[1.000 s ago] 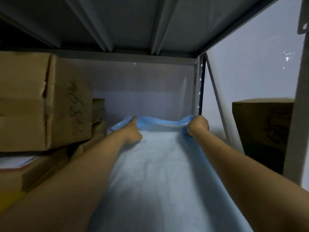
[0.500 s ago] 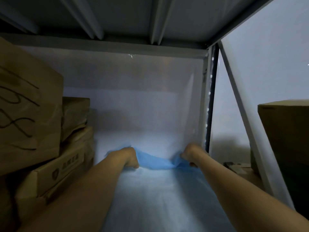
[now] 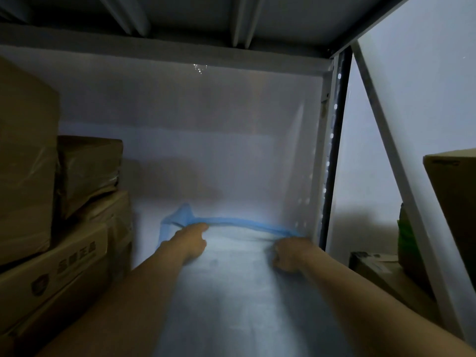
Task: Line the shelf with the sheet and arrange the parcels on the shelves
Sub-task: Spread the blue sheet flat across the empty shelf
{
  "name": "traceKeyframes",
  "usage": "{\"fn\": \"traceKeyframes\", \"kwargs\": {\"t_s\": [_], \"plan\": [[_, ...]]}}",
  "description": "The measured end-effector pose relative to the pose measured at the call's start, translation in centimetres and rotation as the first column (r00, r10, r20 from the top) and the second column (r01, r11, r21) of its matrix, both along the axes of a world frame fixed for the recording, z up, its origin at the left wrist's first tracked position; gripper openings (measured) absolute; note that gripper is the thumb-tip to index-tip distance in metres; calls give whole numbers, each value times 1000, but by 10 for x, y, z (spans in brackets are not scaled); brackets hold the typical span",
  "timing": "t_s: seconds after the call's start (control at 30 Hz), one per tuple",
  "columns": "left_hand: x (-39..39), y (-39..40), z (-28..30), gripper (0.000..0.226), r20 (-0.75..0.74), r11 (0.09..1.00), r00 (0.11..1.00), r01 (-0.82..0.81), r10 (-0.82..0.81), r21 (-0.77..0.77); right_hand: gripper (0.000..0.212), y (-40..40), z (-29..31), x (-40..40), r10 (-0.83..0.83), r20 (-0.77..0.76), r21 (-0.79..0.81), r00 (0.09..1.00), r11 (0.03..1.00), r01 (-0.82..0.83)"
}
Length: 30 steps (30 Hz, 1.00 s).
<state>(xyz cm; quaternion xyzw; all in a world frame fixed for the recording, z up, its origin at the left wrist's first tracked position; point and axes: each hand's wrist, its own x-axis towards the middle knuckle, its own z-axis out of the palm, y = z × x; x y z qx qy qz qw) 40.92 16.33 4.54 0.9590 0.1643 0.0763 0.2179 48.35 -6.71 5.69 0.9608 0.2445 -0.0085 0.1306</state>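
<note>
Both hands have shoved the blue-edged sheet (image 3: pixel 231 292) deeper mid-frame, left hand (image 3: pixel 192 240) pressing with pointed finger, right hand (image 3: pixel 289 255) clutching its edge, but that upturned corner by the cardboard boxes (image 3: pixel 64 228) could bunch up if pushed further.

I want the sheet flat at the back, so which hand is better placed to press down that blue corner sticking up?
Probably the left hand: the raised blue corner of the sheet stands just beyond its fingers. The right hand is near the shelf post.
</note>
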Motion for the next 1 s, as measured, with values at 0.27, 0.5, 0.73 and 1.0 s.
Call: {"fn": "traceKeyframes", "kwargs": {"t_s": [0.27, 0.5, 0.73, 1.0], "plan": [[-14, 0, -16, 65, -374, 988, 926, 12, 48, 157, 77, 9, -21, 21, -53, -35, -68, 998, 996, 50], [-27, -9, -15, 65, -352, 970, 932, 2, 85, 242, 44, 7, -19, -6, 16, 99, -59, 995, 998, -10], [-93, -59, 9, 59, -371, 945, 929, 137, -18, 297, 45, -18, 9, -90, 0, -78, 50, 997, 999, 4], [-206, -106, 16, 60, -344, 928, 916, 295, -207, 227, 43, -73, 14, -210, -18, -97, 155, 995, 987, 33]]}}
